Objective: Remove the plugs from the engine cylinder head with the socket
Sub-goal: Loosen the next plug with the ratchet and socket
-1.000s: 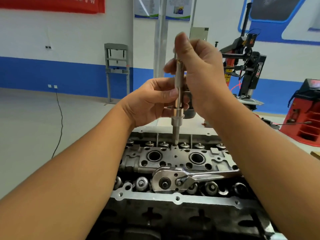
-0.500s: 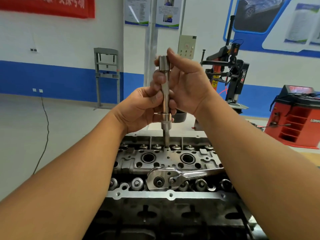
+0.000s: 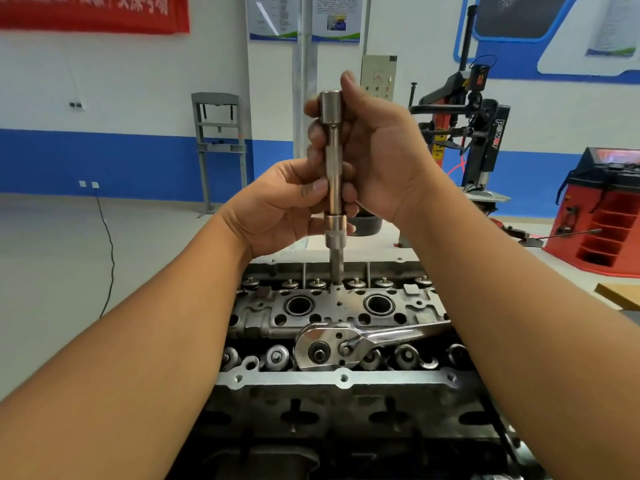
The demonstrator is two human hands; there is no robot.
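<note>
2 hands meet on the socket extension bar (image 3: pixel 334 157), which stands upright over the far edge of the cylinder head (image 3: pixel 339 341). Your left hand (image 3: pixel 277 206) wraps its fingers and thumb round the lower shaft, just above the socket (image 3: pixel 335 233); your right hand (image 3: pixel 377 147) grasps the upper shaft, thumb raised beside the bar's square-drive end. The socket's lower end drops into the head between the valve springs at that far edge; no plug is visible there. A ratchet wrench (image 3: pixel 349 342) lies across the middle of the head, its handle running under your right forearm. 2 open round bores (image 3: pixel 299 305) sit just beyond it.
</note>
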